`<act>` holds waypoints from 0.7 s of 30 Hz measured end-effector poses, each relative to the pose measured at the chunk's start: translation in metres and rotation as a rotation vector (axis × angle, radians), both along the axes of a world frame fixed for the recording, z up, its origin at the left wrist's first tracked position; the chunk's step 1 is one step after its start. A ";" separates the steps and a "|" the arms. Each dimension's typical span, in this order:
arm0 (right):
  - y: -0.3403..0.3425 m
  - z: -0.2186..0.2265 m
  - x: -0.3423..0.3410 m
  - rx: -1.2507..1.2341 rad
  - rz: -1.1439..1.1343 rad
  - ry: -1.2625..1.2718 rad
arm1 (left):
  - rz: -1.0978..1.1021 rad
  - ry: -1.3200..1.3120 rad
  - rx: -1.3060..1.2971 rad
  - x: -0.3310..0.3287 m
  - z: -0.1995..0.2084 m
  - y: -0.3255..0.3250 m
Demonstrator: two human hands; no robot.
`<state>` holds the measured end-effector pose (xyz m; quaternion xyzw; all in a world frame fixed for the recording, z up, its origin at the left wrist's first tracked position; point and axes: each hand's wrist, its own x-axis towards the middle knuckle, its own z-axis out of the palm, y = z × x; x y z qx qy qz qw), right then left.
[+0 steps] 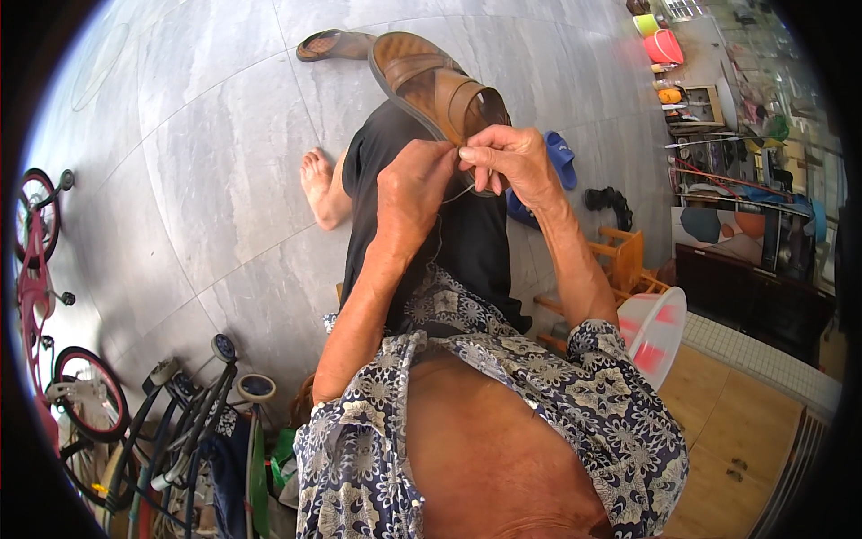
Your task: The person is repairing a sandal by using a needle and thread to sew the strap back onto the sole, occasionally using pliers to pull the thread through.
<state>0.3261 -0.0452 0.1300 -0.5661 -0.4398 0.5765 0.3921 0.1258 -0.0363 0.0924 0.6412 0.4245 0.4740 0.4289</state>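
Note:
A brown strapped sandal (pixel 431 76) rests across my dark-trousered knee, its toe pointing up and left. At its heel end, my left hand (pixel 415 193) and my right hand (pixel 521 166) meet, fingertips pinched close together beside the strap. A thin pale thread (pixel 440 220) hangs in a loop beneath the fingers and trails toward my lap; both hands appear to pinch it. Any needle or other tiny thing between the fingertips is too small to make out. The matching brown sandal (pixel 334 45) lies on the floor just beyond, by my bare foot (pixel 319 189).
Blue slippers (pixel 561 160) and a dark shoe (pixel 611 207) lie to the right. Nearer are a wooden stool (pixel 620 260) and a white-and-red tub (pixel 655 332). Folded strollers (pixel 180 422) and a pink bicycle (pixel 34 260) stand left. Cluttered shelves (pixel 718 180) line the right side.

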 end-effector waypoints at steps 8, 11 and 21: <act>-0.003 0.001 -0.007 0.019 0.054 -0.087 | -0.043 0.139 0.131 -0.012 0.002 0.005; -0.004 0.000 -0.006 0.031 0.084 -0.107 | -0.074 0.165 0.126 -0.014 0.003 0.008; -0.002 -0.001 -0.009 0.035 0.078 -0.106 | -0.076 -0.015 -0.214 -0.012 -0.010 0.007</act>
